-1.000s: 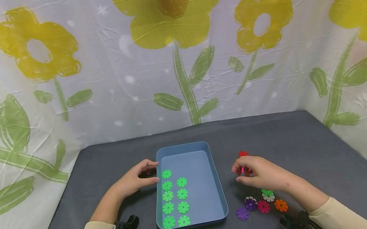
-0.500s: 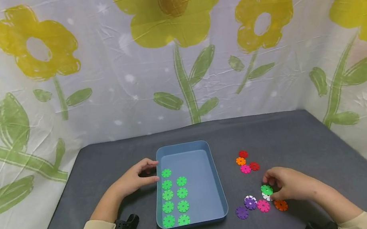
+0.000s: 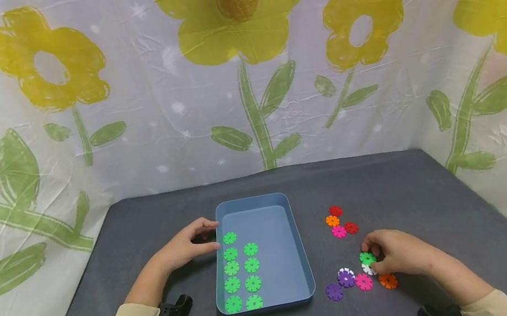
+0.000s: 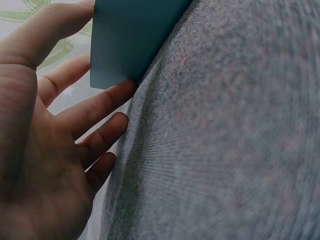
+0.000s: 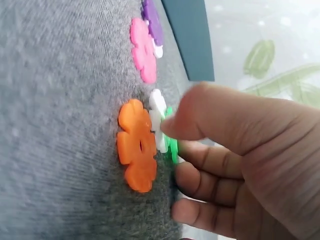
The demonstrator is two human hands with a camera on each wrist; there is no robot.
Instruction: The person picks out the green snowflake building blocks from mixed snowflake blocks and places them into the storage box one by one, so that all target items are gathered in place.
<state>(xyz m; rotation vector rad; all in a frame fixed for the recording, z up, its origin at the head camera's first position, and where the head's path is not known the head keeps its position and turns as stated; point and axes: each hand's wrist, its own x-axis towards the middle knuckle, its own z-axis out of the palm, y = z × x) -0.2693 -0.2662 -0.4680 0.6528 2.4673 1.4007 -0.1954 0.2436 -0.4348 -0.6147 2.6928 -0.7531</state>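
A blue tray [image 3: 251, 202] sits mid-table holding several green notched discs [image 3: 242, 269] in two columns. My left hand [image 3: 209, 238] rests against the tray's left wall; in the left wrist view its straight fingers [image 4: 97, 107] touch the tray [image 4: 130, 40], thumb above the rim. My right hand [image 3: 369, 257] pinches a green disc [image 3: 366, 258] lying on a white disc [image 3: 367, 269]. The right wrist view shows the thumb and fingers [image 5: 200, 117] closing on that green disc [image 5: 173, 145], beside the white disc [image 5: 158, 117] and an orange disc [image 5: 136, 145].
Loose discs lie near the right hand: purple-on-white [image 3: 345, 277], purple [image 3: 333, 291], pink [image 3: 363, 281], orange [image 3: 387, 281]. Farther back is a cluster of red [image 3: 335, 211], orange [image 3: 332, 221], pink [image 3: 338, 231] and red [image 3: 351, 227]. A flowered cloth backs the grey table [image 3: 389, 185].
My right hand came back from the far cluster toward me and settled on the green disc in the near pile. The left hand and tray have not moved.
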